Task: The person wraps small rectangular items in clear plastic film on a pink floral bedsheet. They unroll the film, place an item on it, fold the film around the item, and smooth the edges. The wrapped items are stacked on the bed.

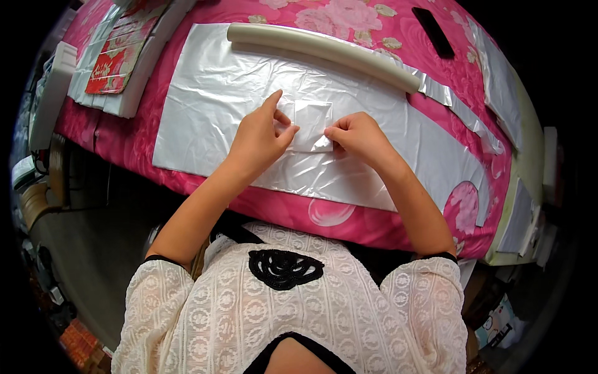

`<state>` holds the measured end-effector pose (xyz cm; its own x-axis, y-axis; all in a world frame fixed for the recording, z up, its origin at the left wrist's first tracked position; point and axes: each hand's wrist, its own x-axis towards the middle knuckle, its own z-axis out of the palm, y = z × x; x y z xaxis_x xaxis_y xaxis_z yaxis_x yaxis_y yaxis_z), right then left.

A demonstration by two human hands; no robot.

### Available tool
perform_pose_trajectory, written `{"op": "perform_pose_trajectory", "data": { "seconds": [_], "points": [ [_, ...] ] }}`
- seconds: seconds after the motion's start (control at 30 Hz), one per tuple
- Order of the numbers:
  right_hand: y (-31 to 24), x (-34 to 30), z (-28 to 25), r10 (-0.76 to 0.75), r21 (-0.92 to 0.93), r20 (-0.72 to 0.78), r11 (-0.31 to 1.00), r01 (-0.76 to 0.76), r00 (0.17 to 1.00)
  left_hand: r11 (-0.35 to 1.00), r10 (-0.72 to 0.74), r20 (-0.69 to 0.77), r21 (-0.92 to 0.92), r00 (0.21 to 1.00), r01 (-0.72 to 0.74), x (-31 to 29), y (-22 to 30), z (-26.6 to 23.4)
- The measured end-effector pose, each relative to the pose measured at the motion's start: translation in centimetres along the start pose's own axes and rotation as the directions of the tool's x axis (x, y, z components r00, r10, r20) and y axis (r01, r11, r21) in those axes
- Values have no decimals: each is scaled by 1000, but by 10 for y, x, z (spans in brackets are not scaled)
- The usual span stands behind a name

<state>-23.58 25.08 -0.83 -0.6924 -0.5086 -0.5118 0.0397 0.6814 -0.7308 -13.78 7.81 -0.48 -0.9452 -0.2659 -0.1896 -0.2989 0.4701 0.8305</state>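
Observation:
A small square clear plastic bag (313,124) lies on a sheet of silvery plastic film (205,112), between my two hands. My right hand (360,138) pinches the bag's right edge between thumb and forefinger. At its left edge, my left hand (260,129) has the forefinger stretched out and the other fingers bent. Its thumb tip reaches the bag's edge, with a gap between thumb and fingers. Whether the small bag holds anything inside cannot be made out.
A long pale tube (324,55) lies across the film's far side. Film strips (464,111) trail to its right. The pink flowered tablecloth (274,202) covers the table. A black phone (433,32) lies far right; white stacks with a red packet (123,53) stand far left.

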Motion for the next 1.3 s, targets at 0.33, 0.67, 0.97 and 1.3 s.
{"op": "perform_pose_trajectory", "data": {
  "seconds": [0.33, 0.67, 0.97, 1.3],
  "points": [
    [6, 3, 6, -42, -40, -31, 998, 41, 999, 640, 527, 193, 550, 828, -536, 0, -21, 52],
    [-6, -34, -2, -332, -655, -135, 737, 168, 934, 660, 608, 114, 477, 785, -580, -2, -24, 48],
    [-4, 23, 66, -715, -713, -14, 497, 495, 699, 780, -102, 463, -512, 880, 360, -110, -69, -34],
    [-33, -45, 184, -758, -251, 410, 442, 861, 508, 443, -552, 210, -745, 807, 498, -154, -76, -24]
  ]
}}
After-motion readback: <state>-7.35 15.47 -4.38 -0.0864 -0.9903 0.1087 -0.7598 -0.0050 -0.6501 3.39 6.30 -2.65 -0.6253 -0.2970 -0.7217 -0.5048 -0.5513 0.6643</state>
